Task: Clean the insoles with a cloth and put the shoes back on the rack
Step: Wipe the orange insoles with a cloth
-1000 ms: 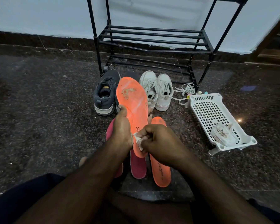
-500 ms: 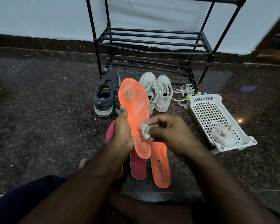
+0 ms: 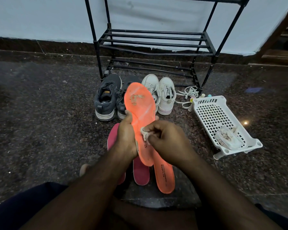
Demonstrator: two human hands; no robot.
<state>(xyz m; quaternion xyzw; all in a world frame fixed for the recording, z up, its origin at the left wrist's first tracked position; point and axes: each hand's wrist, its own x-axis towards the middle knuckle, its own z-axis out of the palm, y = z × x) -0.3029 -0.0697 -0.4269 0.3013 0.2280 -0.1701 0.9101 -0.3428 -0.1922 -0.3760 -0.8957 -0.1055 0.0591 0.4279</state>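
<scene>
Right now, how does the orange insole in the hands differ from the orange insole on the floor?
The held orange insole is raised and gripped by the left hand, with a grimy patch near its toe; the floor orange insole lies flat, printed text visible, partly covered by the held one. Both share colour and shape.

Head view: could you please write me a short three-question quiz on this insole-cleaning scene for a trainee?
1. True or false: the rack already holds the shoes.
2. Which of the hands pinches the cloth? A. left hand B. right hand C. neither
3. Fill in: the packet lies in the white ____.

Key:
1. False. The grey shoes and white shoes stand on the floor in front of it.
2. B. The left hand grips the held insole; the right presses the cloth to it.
3. Basket.
</scene>
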